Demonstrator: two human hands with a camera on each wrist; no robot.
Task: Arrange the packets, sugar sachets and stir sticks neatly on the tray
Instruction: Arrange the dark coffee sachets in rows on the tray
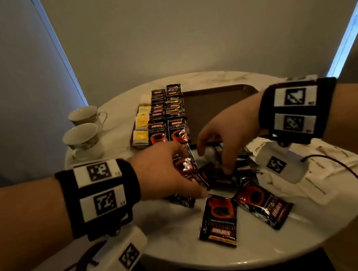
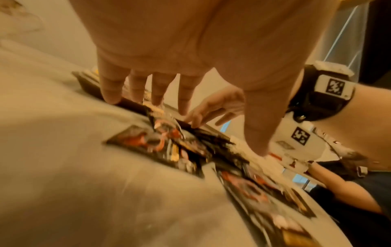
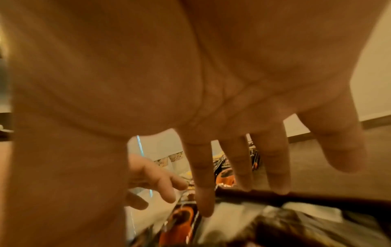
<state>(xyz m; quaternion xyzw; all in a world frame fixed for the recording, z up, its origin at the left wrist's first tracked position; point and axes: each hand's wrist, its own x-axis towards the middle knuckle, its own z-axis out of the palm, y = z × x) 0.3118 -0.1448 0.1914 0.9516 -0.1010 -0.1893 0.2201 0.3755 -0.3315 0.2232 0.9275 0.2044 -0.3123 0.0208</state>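
Two cups point(image 1: 84, 128) stand at the table's point(image 1: 164, 230) left edge, beside a brown tray point(image 1: 215, 104). On the tray's left part lie two columns of black packets point(image 1: 167, 113), overlapped so I cannot count them, the front two reading "KOPIKO SUPREMO", and a column of about four yellow-and-white sachets point(image 1: 141, 122) to their left. In front of the tray sits a loose heap of the same coffee packets point(image 1: 214, 176); two lie apart nearest the camera, one point(image 1: 218, 220) showing "KOPIKO" upside down. White wrappers point(image 1: 314, 175), their print unreadable, lie at right. The left hand point(image 1: 167, 172) and right hand point(image 1: 224, 135) both reach into the heap. The head view hides the fingertips; the wrist views show each hand's fingers point(image 2: 186, 100) spread and straight, palms empty, grasping nothing, though blur hides any touch.
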